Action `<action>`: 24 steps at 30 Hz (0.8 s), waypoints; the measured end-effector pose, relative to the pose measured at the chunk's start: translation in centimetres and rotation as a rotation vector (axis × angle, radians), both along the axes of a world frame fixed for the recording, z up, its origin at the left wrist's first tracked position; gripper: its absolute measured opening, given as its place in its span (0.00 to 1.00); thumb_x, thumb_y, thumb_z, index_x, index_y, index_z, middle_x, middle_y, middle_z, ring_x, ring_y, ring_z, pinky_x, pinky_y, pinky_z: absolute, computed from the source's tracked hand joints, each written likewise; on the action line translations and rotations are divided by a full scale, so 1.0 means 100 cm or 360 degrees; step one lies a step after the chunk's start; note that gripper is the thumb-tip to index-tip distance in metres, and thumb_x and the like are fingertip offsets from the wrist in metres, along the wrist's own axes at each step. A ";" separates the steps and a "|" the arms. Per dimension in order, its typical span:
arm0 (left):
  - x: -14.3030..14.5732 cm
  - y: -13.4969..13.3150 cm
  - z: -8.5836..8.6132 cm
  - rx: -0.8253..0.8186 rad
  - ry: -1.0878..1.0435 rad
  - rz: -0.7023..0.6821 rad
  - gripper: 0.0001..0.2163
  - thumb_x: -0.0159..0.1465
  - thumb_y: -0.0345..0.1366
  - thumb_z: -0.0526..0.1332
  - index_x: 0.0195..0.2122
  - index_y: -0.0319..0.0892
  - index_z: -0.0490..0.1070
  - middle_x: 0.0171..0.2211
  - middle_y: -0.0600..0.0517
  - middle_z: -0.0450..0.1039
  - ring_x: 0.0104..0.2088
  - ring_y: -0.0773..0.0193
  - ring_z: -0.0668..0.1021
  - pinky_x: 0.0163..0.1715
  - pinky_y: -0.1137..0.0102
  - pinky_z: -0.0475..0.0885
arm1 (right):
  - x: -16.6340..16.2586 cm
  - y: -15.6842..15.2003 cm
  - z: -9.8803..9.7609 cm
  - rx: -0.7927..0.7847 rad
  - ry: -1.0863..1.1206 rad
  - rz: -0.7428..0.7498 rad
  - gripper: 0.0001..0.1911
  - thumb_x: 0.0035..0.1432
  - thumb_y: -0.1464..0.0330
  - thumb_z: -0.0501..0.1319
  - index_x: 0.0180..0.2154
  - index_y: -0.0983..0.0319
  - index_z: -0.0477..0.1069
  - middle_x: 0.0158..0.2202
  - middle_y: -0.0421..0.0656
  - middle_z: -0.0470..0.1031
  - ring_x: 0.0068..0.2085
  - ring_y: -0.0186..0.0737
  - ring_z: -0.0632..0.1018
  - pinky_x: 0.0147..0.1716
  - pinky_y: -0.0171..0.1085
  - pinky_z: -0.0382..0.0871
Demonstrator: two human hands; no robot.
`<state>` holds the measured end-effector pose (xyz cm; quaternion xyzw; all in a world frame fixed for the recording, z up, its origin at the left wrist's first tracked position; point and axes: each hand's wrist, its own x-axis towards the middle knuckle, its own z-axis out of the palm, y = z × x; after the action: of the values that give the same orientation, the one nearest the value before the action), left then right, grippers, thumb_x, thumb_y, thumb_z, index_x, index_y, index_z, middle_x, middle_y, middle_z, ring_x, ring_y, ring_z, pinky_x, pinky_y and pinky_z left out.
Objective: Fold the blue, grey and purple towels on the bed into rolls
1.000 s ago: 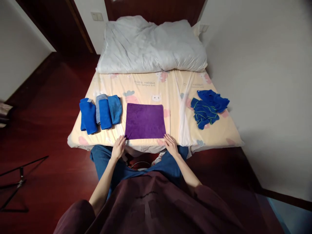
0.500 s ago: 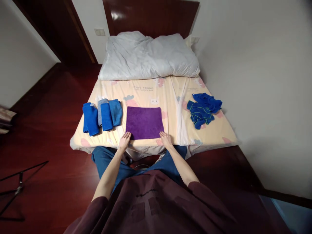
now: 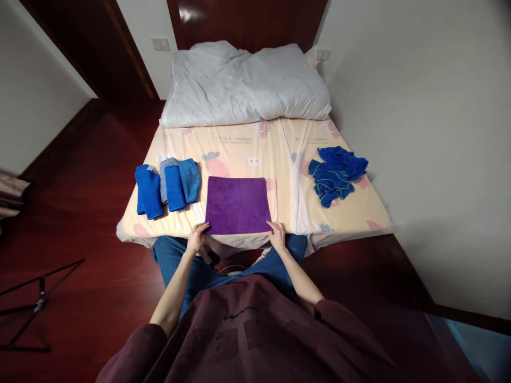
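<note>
A purple towel (image 3: 238,205) lies spread flat near the front edge of the bed. My left hand (image 3: 197,237) pinches its near left corner between thumb and fingers. At the near right corner, my right hand (image 3: 277,235) grips the cloth the same way. To the left of the towel sit several folded cloths, among them a dark blue one (image 3: 149,192), a narrow blue one (image 3: 174,188) and a lighter blue one (image 3: 190,181). A crumpled heap of blue cloths (image 3: 331,183), some with green edging, rests on the right.
The bed (image 3: 235,151) has a pale sheet with carrot and rabbit prints. A bulky white quilt (image 3: 247,88) lies by the dark headboard (image 3: 247,21). A wall (image 3: 419,133) runs along the right side. Black stand legs (image 3: 40,303) are on the floor at left.
The towel's near edge has been drawn slightly toward me. Both hands have gone from lying on the near corners to pinching them.
</note>
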<state>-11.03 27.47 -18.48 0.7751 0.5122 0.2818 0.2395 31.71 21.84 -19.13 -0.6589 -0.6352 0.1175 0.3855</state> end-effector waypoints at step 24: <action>0.014 0.026 -0.004 -0.0253 -0.0594 0.0413 0.19 0.63 0.51 0.60 0.38 0.41 0.80 0.43 0.42 0.83 0.46 0.52 0.84 0.53 0.55 0.78 | 0.026 0.029 -0.006 -0.0274 0.0553 0.0033 0.28 0.39 0.78 0.53 0.39 0.61 0.84 0.43 0.45 0.85 0.48 0.46 0.82 0.52 0.46 0.77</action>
<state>-9.66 30.07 -18.93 0.6159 0.5750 0.4074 0.3522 34.26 24.72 -19.72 -0.6526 -0.5534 0.2875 0.4304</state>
